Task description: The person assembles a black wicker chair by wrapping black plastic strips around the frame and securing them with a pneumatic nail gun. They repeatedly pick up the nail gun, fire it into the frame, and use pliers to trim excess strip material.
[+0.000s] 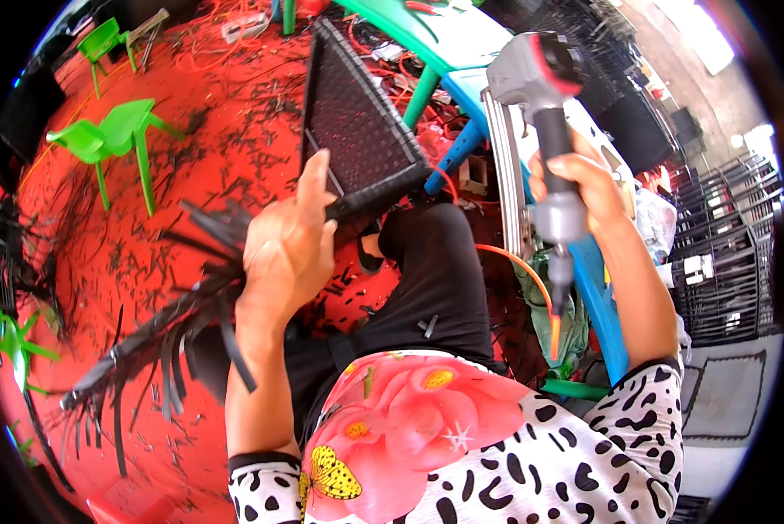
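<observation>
In hands (287,249) (577,179): tray-like frame (357,131), tool (551,131)

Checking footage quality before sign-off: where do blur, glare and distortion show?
Head view: the handheld power tool in the right hand looks motion-blurred; head view: glare washes out the green table; head view: fisheye distortion, black rim.

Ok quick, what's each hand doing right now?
Left hand: closed, holding the black woven panel.
Right hand: closed, holding the grey-and-black power tool.
</observation>
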Motion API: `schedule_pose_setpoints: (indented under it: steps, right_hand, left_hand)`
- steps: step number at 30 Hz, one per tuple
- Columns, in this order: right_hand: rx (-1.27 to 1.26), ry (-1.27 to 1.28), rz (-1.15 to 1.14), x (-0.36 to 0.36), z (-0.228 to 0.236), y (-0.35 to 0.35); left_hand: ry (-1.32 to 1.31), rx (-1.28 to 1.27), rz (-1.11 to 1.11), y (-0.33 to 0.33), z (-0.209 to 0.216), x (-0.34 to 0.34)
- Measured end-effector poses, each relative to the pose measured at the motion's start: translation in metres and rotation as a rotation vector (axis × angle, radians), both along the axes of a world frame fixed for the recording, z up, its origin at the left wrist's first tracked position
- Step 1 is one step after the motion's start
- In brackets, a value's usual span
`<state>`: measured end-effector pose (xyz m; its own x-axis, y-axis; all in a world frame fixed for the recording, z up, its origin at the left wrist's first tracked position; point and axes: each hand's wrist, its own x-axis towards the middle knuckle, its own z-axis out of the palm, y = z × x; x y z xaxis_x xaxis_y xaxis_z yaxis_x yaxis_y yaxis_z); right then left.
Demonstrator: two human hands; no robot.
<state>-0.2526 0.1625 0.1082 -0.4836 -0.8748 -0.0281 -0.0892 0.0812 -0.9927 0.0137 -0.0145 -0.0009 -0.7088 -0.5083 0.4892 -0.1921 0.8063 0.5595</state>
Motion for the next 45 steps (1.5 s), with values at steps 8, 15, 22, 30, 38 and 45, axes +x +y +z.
schedule_pose_setpoints:
  steps: [8,15,22,30,38,45]
  right_hand:
    - [0.800,0.958,-0.425,-0.191,-0.108,-0.047]
    - [1.048,0.942,-0.481,-0.233,-0.139,-0.092]
    - [0.641,1.527,-0.591,-0.272,-0.168,-0.086]
    - [-0.450,1.124,0.129,-0.010,-0.074,-0.079]
    - [0.130,1.330,-0.475,-0.149,-0.150,0.117]
    - [1.195,1.052,-0.689,-0.219,-0.126,0.304]
  left_hand:
    - [-0.093,0.037,0.067,0.008,0.010,-0.011]
    - [-0.094,0.070,0.116,0.009,0.014,-0.013]
    - [-0.093,0.066,0.123,0.001,0.014,-0.012]
    - [-0.162,0.211,0.263,0.010,0.014,-0.008]
    - [0.004,0.206,0.178,0.019,0.007,-0.022]
    - [0.091,0.252,0.112,0.015,0.005,-0.017]
